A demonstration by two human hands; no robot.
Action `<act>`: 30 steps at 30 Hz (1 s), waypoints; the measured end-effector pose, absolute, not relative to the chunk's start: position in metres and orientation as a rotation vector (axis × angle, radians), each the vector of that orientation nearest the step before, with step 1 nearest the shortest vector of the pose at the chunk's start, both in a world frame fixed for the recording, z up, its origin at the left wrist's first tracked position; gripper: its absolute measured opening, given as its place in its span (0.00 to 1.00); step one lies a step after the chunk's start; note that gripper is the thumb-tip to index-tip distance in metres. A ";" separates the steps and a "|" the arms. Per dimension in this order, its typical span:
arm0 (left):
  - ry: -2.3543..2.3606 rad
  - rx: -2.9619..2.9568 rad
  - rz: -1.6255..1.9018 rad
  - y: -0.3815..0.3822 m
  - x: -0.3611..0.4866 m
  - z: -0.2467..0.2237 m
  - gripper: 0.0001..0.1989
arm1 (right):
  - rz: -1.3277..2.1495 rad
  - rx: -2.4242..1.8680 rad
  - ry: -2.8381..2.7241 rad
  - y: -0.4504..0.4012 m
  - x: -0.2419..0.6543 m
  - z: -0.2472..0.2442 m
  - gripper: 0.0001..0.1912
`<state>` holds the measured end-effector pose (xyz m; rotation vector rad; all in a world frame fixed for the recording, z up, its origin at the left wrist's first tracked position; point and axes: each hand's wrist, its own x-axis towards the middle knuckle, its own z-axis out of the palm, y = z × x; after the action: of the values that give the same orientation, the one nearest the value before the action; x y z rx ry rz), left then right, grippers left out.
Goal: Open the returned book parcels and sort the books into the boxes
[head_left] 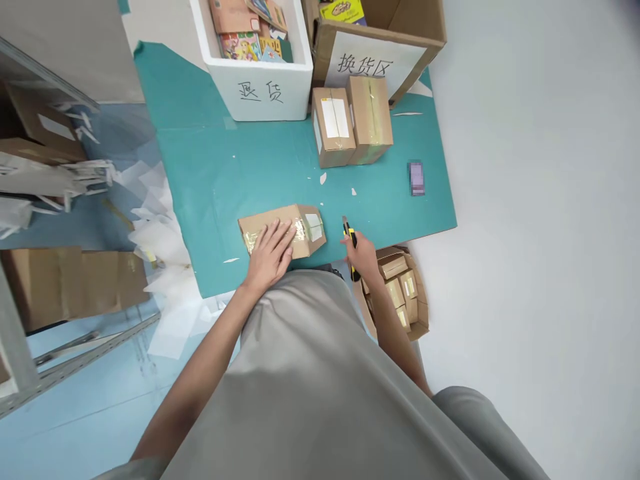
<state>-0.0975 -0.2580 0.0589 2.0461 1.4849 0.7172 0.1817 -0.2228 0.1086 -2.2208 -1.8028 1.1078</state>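
A taped cardboard box [285, 230] lies on the green table top [195, 167] close to its front edge. My left hand [273, 250] rests flat on top of this box, its fingers stretched out over the shiny tape. To the right of the box, apart from it, my right hand [363, 257] is wrapped round a black and yellow utility knife [349, 233]. The blade end points away from me, toward the far side of the table. A white label shows on the right end of the box.
At the back stand a white foam bin [260, 90] of books and a large open carton [330, 40]. Two closed boxes [370, 120] sit before them. A phone-like purple item [416, 179] lies at right. Below the edge is a carton of small boxes [423, 307].
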 end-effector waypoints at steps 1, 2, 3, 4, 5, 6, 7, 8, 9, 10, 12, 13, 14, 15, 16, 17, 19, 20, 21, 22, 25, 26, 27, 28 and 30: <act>1.530 2.023 0.738 -0.265 -0.107 0.057 0.30 | 1.202 -2.179 -1.688 -0.215 0.184 0.089 0.19; 1.572 1.995 0.756 -0.271 -0.116 0.056 0.30 | 1.303 -2.145 -1.577 -0.209 0.183 0.071 0.19; 1.613 1.961 0.772 -0.277 -0.123 0.056 0.30 | 1.387 -2.119 -1.479 -0.203 0.182 0.055 0.18; 1.654 1.926 0.787 -0.282 -0.130 0.056 0.30 | 1.454 -2.096 -1.402 -0.199 0.178 0.042 0.18; 1.695 1.889 0.805 -0.287 -0.135 0.057 0.29 | 1.510 -2.068 -1.348 -0.196 0.172 0.032 0.18; 1.735 1.854 0.826 -0.291 -0.139 0.059 0.29 | 1.556 -2.030 -1.313 -0.195 0.166 0.025 0.17; 1.778 1.821 0.851 -0.294 -0.142 0.062 0.28 | 1.597 -1.982 -1.293 -0.194 0.158 0.020 0.17; 1.828 1.785 0.876 -0.297 -0.143 0.064 0.27 | 1.637 -1.924 -1.279 -0.194 0.150 0.018 0.17; 1.882 1.746 0.900 -0.299 -0.144 0.067 0.26 | 1.677 -1.865 -1.266 -0.195 0.143 0.017 0.16; 1.939 1.701 0.923 -0.300 -0.143 0.070 0.26 | 1.709 -1.817 -1.252 -0.195 0.136 0.017 0.16; 2.044 1.595 0.974 -0.299 -0.140 0.075 0.24 | 1.722 -1.769 -1.219 -0.197 0.127 0.020 0.16; 2.076 1.541 0.999 -0.297 -0.137 0.076 0.24 | 1.705 -1.765 -1.201 -0.199 0.126 0.022 0.17; 2.090 1.492 1.024 -0.295 -0.134 0.078 0.24 | 1.674 -1.766 -1.187 -0.200 0.127 0.026 0.18; 2.081 1.449 1.048 -0.293 -0.132 0.078 0.24 | 1.634 -1.768 -1.179 -0.202 0.132 0.030 0.19; 2.053 1.412 1.067 -0.290 -0.129 0.077 0.24 | 1.590 -1.769 -1.179 -0.204 0.139 0.035 0.20; 2.009 1.377 1.079 -0.287 -0.126 0.075 0.24 | 1.548 -1.771 -1.188 -0.206 0.147 0.040 0.21; 1.898 1.302 1.098 -0.281 -0.119 0.066 0.23 | 1.464 -1.791 -1.226 -0.210 0.166 0.050 0.22; 1.838 1.262 1.104 -0.278 -0.115 0.059 0.23 | 1.429 -1.809 -1.251 -0.211 0.175 0.054 0.22; 1.791 1.217 1.102 -0.275 -0.110 0.051 0.23 | 1.403 -1.829 -1.279 -0.212 0.183 0.056 0.23; 1.765 1.173 1.082 -0.272 -0.106 0.043 0.23 | 1.383 -1.853 -1.307 -0.213 0.189 0.058 0.23; 1.829 1.097 0.907 -0.267 -0.098 0.023 0.23 | 1.346 -1.910 -1.356 -0.216 0.197 0.055 0.22; 1.882 1.090 0.835 -0.265 -0.096 0.019 0.23 | 1.329 -1.921 -1.350 -0.217 0.197 0.052 0.22; 1.934 1.086 0.779 -0.264 -0.096 0.017 0.23 | 1.309 -1.926 -1.336 -0.218 0.195 0.050 0.22; 1.976 1.083 0.748 -0.264 -0.096 0.016 0.23 | 1.289 -1.926 -1.317 -0.219 0.194 0.048 0.22; 2.024 1.057 0.754 -0.262 -0.098 0.019 0.23 | 1.266 -1.915 -1.272 -0.218 0.189 0.046 0.22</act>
<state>-0.0981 -0.2620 0.0191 1.0566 2.0242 0.7539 0.1889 -0.2183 0.0460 -1.9150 -1.2721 1.2662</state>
